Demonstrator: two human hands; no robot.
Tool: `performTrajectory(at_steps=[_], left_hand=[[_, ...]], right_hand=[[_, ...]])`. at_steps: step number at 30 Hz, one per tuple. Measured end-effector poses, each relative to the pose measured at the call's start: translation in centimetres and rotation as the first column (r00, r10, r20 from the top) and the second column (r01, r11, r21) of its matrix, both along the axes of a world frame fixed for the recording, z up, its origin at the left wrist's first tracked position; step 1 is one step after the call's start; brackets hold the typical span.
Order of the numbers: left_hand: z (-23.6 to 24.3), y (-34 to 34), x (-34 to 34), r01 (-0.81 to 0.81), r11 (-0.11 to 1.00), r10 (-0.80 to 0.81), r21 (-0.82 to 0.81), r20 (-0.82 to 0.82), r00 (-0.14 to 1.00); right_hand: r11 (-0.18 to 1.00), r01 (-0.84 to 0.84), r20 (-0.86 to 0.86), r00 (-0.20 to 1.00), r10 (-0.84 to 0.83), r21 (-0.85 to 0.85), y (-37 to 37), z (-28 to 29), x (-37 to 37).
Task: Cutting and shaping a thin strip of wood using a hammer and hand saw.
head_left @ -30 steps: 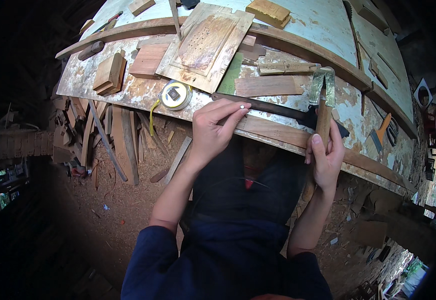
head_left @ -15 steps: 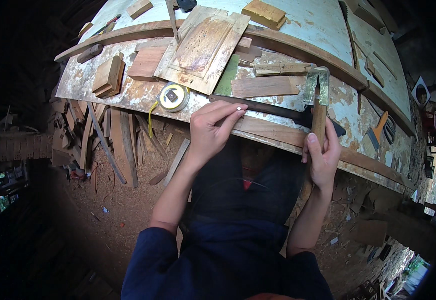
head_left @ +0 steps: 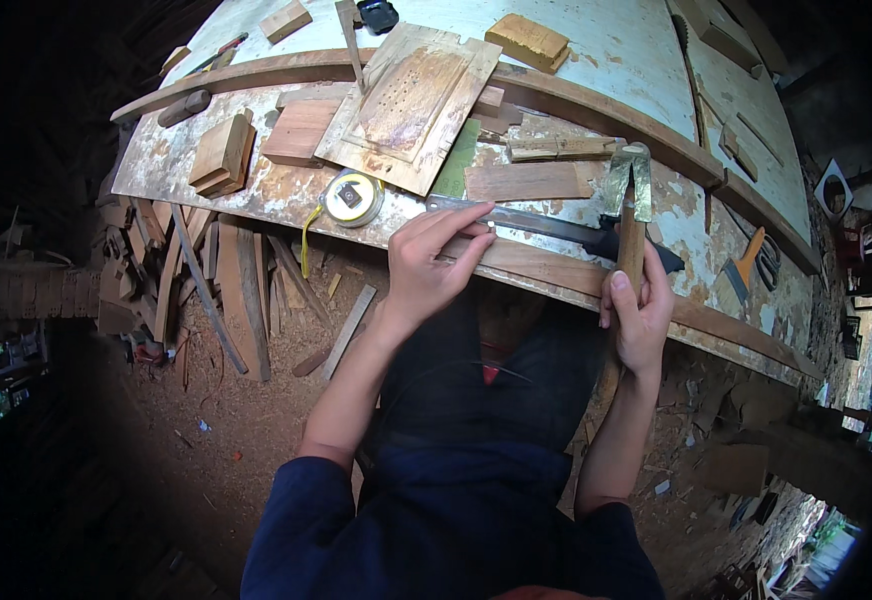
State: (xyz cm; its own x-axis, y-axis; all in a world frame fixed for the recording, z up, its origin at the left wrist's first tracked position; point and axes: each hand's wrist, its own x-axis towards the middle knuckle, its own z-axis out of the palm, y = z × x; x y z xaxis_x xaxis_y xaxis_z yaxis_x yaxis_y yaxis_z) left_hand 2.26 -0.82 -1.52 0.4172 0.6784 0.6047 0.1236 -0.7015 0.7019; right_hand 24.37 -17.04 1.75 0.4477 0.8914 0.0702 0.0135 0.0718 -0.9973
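In the head view I see the right hand (head_left: pixel 640 322) closed around the wooden handle (head_left: pixel 633 240) of the hammer, and the metal head (head_left: pixel 627 178) is over the bench (head_left: pixel 268 203), beyond the fingers. I judge this tool heavy at the head, stiff and not fragile; the wood should slip little, and the lower handle is a good place for holding. The left hand (head_left: pixel 430 262) is beside the dark metal bar (head_left: pixel 548 226); whether its fingertips pinch something small, I cannot tell.
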Motion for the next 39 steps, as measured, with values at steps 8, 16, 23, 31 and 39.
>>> performTrajectory(at_steps=[8,16,23,31,39], left_hand=[[-0.1,0.1,-0.2,-0.026,1.000,0.025,0.012,0.020,0.999],[-0.5,0.3,-0.5,0.000,0.998,0.001,-0.069,0.025,1.000],[-0.1,0.0,-0.5,0.002,0.999,-0.001,-0.040,0.037,0.999],[-0.6,0.1,-0.9,0.025,0.996,-0.020,-0.082,0.061,0.998],[-0.9,0.3,-0.9,0.038,0.996,-0.034,-0.075,0.054,0.998]], right_hand=[[0.946,-0.129,-0.344,0.910,0.233,0.299,-3.7,5.2,-5.9],[0.895,-0.403,-0.531,0.810,0.251,-0.191,-2.0,6.0,-8.2],[0.906,-0.294,-0.544,0.727,0.418,0.304,-5.5,5.7,-9.6],[0.965,-0.230,-0.602,0.755,0.261,0.129,-5.3,8.9,-10.3],[0.914,-0.338,-0.586,0.796,0.150,-0.225,-2.3,7.7,-9.8]])
